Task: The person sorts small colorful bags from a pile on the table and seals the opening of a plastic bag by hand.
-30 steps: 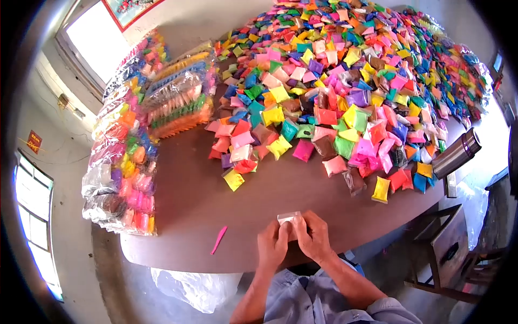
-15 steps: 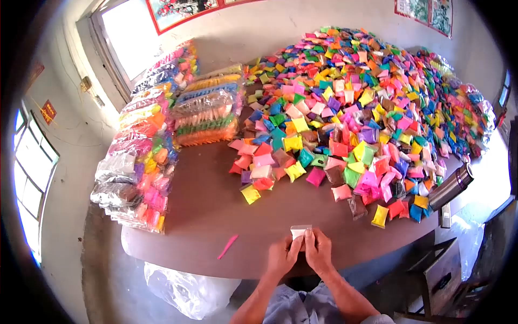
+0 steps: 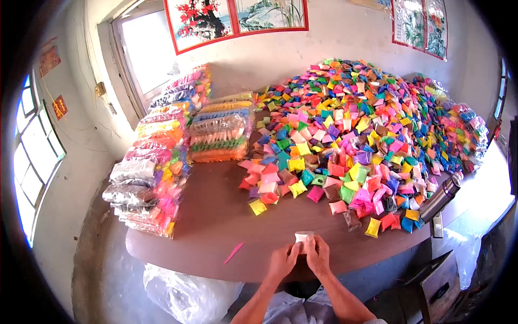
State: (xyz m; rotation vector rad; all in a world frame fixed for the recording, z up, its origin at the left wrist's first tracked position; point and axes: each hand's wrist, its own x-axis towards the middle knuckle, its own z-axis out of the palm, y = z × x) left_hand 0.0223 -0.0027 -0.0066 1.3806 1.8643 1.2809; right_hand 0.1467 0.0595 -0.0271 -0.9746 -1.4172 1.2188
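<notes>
A small white packet [image 3: 304,236] is pinched at the table's near edge between both hands. My left hand [image 3: 284,260] is closed on its left side, and my right hand [image 3: 317,256] grips the right side, thumbs close together. The fingers cover the packet's lower part. To the left of the hands, a thin pink plastic tool [image 3: 234,252] lies flat on the brown table [image 3: 210,216]. Beyond the hands spreads a big heap of small colourful packets [image 3: 345,146]; a yellow packet [image 3: 372,227] is among those nearest my right hand.
Clear bags of sorted packets [image 3: 143,178] are stacked along the left side, with more bagged rows [image 3: 221,132] beside them. A metal flask [image 3: 441,197] lies tilted at the right edge. Below the table hang or lie clear plastic bags [image 3: 189,291]. A wooden stool [image 3: 440,286] stands at lower right.
The head view has tilted upward, so the table and heap sit lower in the picture. Both hands still hold the white packet, whose visible part looks slightly smaller.
</notes>
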